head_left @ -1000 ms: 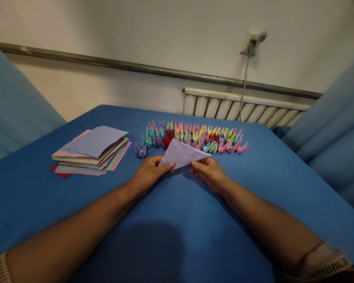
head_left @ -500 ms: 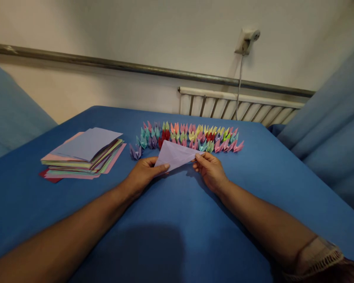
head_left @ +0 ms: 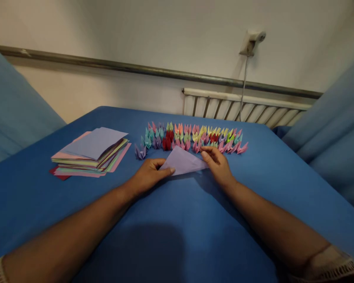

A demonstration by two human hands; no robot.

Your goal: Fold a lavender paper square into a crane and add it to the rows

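Observation:
A light purple sheet of origami paper (head_left: 184, 163), folded into a triangle, is held low above the blue-covered table. My left hand (head_left: 153, 173) is closed on its left corner, thumb on top and the other fingers hidden beneath. At the right corner, my right hand (head_left: 218, 165) has its fingers curled in, with thumb and forefinger tips close together by the paper's upper edge; its exact grip is partly hidden. Just behind the sheet stand rows of folded paper cranes (head_left: 181, 137) in many colours.
On the left lies a stack of coloured paper sheets (head_left: 91, 151), a purple one uppermost. The blue tablecloth (head_left: 171, 236) covers the table. Beyond are a radiator (head_left: 224, 104), a metal rail (head_left: 129, 67) and a wall socket (head_left: 249, 43) with a cord. Blue curtains (head_left: 336, 118) hang at both sides.
The right thumb and forefinger have shifted from pinching the right corner to just above the paper's edge. The paper lies flatter and lower. The whole view has shifted slightly.

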